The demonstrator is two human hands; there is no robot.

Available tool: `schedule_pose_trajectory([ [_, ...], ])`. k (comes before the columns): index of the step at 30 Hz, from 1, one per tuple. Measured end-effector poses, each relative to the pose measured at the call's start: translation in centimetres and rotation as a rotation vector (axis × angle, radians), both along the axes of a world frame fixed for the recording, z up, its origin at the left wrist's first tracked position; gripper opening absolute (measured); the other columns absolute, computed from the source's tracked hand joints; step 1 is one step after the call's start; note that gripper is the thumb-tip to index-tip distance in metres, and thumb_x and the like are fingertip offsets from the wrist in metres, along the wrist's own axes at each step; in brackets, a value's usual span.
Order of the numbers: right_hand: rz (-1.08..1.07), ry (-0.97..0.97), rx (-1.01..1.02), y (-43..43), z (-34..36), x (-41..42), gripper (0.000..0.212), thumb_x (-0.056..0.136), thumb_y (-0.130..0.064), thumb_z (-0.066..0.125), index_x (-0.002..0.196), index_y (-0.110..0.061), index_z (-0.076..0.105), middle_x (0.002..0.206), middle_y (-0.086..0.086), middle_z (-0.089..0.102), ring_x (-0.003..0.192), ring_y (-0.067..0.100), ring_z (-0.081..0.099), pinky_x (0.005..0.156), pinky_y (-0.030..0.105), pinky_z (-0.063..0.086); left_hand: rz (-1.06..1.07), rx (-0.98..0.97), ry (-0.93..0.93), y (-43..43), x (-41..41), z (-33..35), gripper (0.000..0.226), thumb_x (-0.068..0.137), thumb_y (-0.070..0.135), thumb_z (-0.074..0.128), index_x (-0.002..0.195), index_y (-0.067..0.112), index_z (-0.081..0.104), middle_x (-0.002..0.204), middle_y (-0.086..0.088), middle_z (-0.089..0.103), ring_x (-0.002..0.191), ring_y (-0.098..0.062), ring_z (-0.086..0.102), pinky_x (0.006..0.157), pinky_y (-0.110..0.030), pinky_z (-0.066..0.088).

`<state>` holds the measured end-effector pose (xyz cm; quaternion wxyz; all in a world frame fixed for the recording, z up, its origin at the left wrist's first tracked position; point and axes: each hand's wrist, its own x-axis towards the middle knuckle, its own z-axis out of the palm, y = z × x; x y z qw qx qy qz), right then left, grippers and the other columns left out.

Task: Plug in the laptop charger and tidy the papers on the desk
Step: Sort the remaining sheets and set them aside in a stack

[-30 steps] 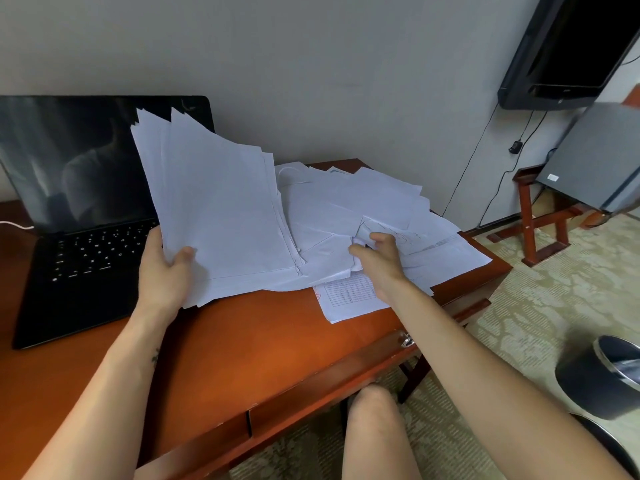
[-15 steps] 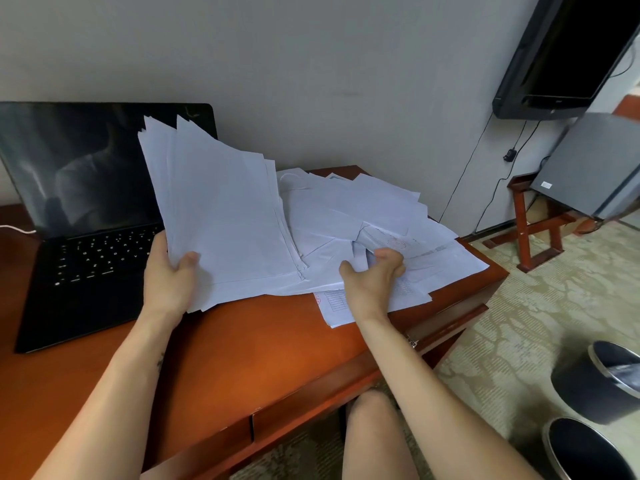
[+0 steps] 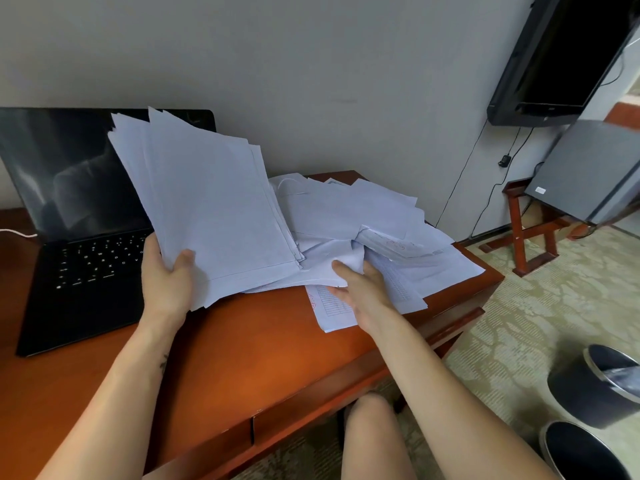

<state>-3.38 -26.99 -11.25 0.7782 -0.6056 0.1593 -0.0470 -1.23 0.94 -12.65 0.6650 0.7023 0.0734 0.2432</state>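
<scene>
My left hand (image 3: 168, 282) grips the lower corner of a thick stack of white papers (image 3: 211, 209), held tilted up in front of the laptop. Loose white sheets (image 3: 381, 223) lie scattered over the right end of the wooden desk (image 3: 242, 348). My right hand (image 3: 362, 289) reaches into that pile and pinches the edge of a sheet (image 3: 329, 268), thumb on top and fingers beneath it. An open black laptop (image 3: 79, 233) with a dark screen stands at the left. A thin white cable (image 3: 17, 233) runs to its left side.
The desk backs against a grey wall. A black TV (image 3: 568, 53) hangs at upper right above a grey box on a red wooden stand (image 3: 530, 230). Two dark bins (image 3: 595, 386) stand on the patterned carpet. A drawer front runs along the desk's near edge.
My right hand has drawn back from deeper in the pile toward the near edge and now lifts a sheet's edge. The stack in my left hand has barely moved.
</scene>
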Motion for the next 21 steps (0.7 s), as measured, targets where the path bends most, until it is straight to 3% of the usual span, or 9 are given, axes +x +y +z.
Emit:
schedule_pose_trajectory([
  [2, 0.027, -0.039, -0.063, 0.0, 0.3, -0.2, 0.018, 0.094, -0.017, 0.071, 0.110, -0.026, 0.069, 0.106, -0.003, 0.075, 0.101, 0.017, 0.071, 0.071, 0.020, 0.057, 0.009, -0.006, -0.009, 0.0, -0.1, 0.1, 0.047, 0.103, 0.008, 0.056, 0.147, 0.021, 0.048, 0.138, 0.005, 0.060, 0.125, -0.014, 0.057, 0.106, -0.031, 0.044],
  [6, 0.087, -0.090, -0.124, 0.3, 1.0, -0.6, 0.015, 0.095, -0.026, 0.070, 0.109, -0.033, 0.069, 0.107, -0.008, 0.076, 0.105, 0.012, 0.070, 0.091, 0.027, 0.054, 0.016, -0.041, -0.010, -0.4, -0.2, 0.3, 0.048, 0.103, 0.006, 0.055, 0.147, 0.022, 0.048, 0.135, 0.007, 0.060, 0.123, -0.012, 0.057, 0.102, -0.026, 0.043],
  [9, 0.136, -0.122, -0.106, 0.2, 1.4, -1.0, 0.012, 0.097, -0.026, 0.068, 0.103, -0.036, 0.067, 0.095, -0.022, 0.075, 0.093, -0.005, 0.068, 0.077, 0.013, 0.049, 0.009, -0.057, -0.009, -0.5, -0.2, 0.3, 0.048, 0.102, 0.007, 0.054, 0.147, 0.024, 0.048, 0.135, 0.009, 0.060, 0.122, -0.011, 0.057, 0.099, -0.024, 0.043],
  [14, 0.174, -0.181, -0.029, -0.3, 1.8, -1.5, 0.022, 0.094, -0.025, 0.071, 0.111, -0.038, 0.071, 0.117, -0.003, 0.074, 0.116, 0.017, 0.066, 0.103, 0.034, 0.049, 0.015, -0.054, -0.005, -0.3, -0.1, 0.1, 0.049, 0.103, 0.008, 0.055, 0.148, 0.025, 0.047, 0.137, 0.007, 0.060, 0.125, -0.013, 0.057, 0.106, -0.032, 0.044],
  [17, 0.233, -0.182, 0.040, -1.2, 1.6, -2.0, 0.031, 0.095, -0.018, 0.069, 0.125, -0.026, 0.067, 0.124, 0.002, 0.071, 0.118, 0.018, 0.066, 0.104, 0.033, 0.051, 0.009, -0.059, -0.007, -0.3, -0.1, 0.1, 0.049, 0.103, 0.009, 0.055, 0.148, 0.026, 0.047, 0.137, 0.009, 0.060, 0.125, -0.013, 0.057, 0.106, -0.032, 0.044],
  [21, 0.182, 0.008, 0.053, -3.1, 0.2, -2.7, 0.043, 0.091, -0.017, 0.074, 0.131, -0.010, 0.062, 0.130, 0.012, 0.068, 0.114, 0.028, 0.069, 0.100, 0.045, 0.055, -0.015, -0.067, -0.005, -0.5, -0.2, 0.3, 0.047, 0.103, 0.007, 0.055, 0.147, 0.024, 0.048, 0.136, 0.008, 0.061, 0.121, -0.011, 0.058, 0.102, -0.028, 0.045],
])
